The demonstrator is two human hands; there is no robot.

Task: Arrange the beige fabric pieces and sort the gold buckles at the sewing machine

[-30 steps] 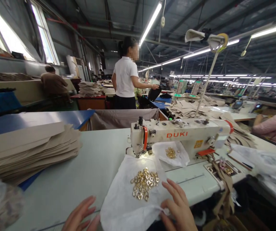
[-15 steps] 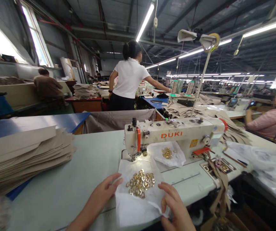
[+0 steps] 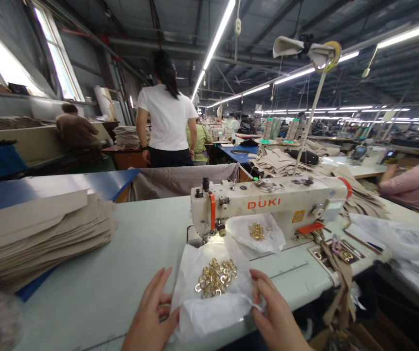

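A white sheet (image 3: 209, 312) lies on the pale table in front of the sewing machine (image 3: 268, 200), with a pile of gold-coloured metal rings (image 3: 217, 278) on it. At the sheet's left edge is my left hand (image 3: 154, 312), its thumb at the edge and its fingers spread. My right hand (image 3: 275, 312) pinches the sheet's right edge between thumb and fingers. A second white sheet (image 3: 240, 234) with more gold pieces (image 3: 257, 231) rests behind, under the machine's arm.
Stacked beige pieces (image 3: 41, 234) stand at the left. Tan strips (image 3: 341, 287) hang over the front edge at the right, beside clear plastic (image 3: 414, 248). A person in white (image 3: 169, 117) stands beyond the table; others sit at both sides.
My left hand has come lower and nearer the sheet's front left corner. The sheet's front edge is more folded up. The standing person has moved left and lowered an outstretched arm.
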